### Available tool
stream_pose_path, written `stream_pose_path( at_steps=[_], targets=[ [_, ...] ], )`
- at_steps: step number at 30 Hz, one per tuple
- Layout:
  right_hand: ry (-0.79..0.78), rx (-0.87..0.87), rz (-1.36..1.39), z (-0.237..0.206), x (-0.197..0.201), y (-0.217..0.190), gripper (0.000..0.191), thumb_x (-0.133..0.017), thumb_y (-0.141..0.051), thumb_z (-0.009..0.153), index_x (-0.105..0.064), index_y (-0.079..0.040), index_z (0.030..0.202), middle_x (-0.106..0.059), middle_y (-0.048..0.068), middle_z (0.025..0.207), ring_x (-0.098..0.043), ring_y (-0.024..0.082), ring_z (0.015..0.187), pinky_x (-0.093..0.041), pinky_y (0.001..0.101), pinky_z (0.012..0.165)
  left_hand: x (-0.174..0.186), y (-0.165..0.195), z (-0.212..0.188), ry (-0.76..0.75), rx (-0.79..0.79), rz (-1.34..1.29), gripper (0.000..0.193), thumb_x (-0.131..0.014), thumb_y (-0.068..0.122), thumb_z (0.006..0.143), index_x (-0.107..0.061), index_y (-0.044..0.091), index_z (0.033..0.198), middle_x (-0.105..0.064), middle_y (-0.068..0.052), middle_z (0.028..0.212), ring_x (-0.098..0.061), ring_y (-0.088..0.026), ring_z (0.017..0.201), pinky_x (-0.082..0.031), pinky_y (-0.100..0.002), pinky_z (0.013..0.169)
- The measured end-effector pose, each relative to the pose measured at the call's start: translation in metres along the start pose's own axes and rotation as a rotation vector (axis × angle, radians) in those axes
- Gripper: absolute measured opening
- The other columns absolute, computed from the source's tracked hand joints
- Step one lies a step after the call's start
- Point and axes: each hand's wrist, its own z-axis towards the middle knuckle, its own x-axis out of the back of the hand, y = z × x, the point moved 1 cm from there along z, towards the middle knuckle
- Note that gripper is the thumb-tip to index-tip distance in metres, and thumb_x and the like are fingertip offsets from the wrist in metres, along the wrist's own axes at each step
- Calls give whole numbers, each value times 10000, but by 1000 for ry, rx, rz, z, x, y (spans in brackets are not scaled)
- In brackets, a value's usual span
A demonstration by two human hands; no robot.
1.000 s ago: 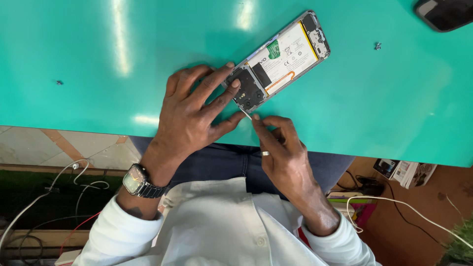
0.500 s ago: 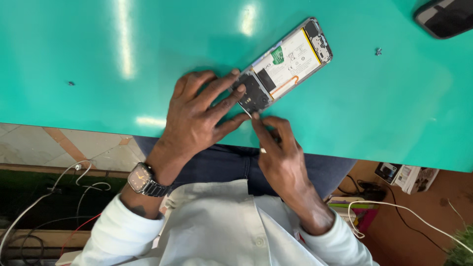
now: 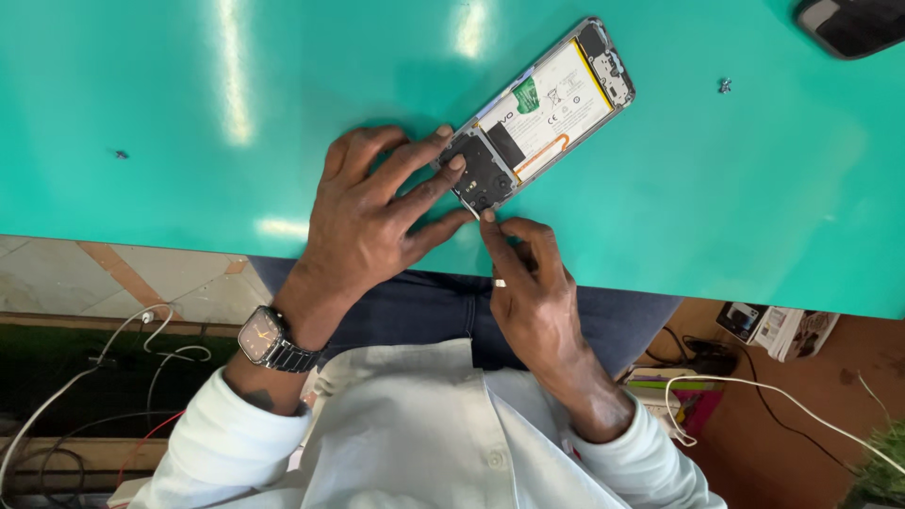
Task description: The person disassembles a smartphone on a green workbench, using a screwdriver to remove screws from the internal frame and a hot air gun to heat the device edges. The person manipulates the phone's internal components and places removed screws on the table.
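Observation:
An opened phone (image 3: 551, 104) with its back cover off lies slanted on the green table (image 3: 189, 113), showing a white battery and a dark board cover at its near end. My left hand (image 3: 377, 212), with a wristwatch, has its fingers spread over that dark end and holds the phone down. The thumb and forefinger of my right hand (image 3: 528, 283) are pinched at the phone's near corner. They grip a thin small tool that is almost hidden.
A dark device (image 3: 853, 24) lies at the table's far right corner. A small screw (image 3: 724, 86) sits right of the phone and a dark speck (image 3: 121, 154) lies at the left. Below the table edge are white cables (image 3: 113, 349) and boxes (image 3: 782, 330).
My right hand has closed in on the phone's near corner, so the thin tool seen earlier is now nearly hidden. My left fingers have shifted slightly on the dark end.

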Motion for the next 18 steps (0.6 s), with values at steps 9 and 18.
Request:
stream_pose_path(
  at_steps=[9,18],
  targets=[
    [4,38,-80,4,1,-8,605,-625,215,748,-661,30,1323,-541,126,1178,-636,198,819,-567,331,677,-1,2,0,-6,21,-19,484,-880,428,895,-766,104,1237,-603,-30,1445,-525,-268,1214,-432,-452,1057],
    [91,-16,156,0,-5,0,497,-620,226,861,-675,26,1312,-536,114,1126,-572,150,742,-489,321,637,3,3,7,12,10,-10,495,-887,431,878,-766,105,1230,-604,-28,1429,-530,-266,1206,-435,-456,1053]
  ],
)
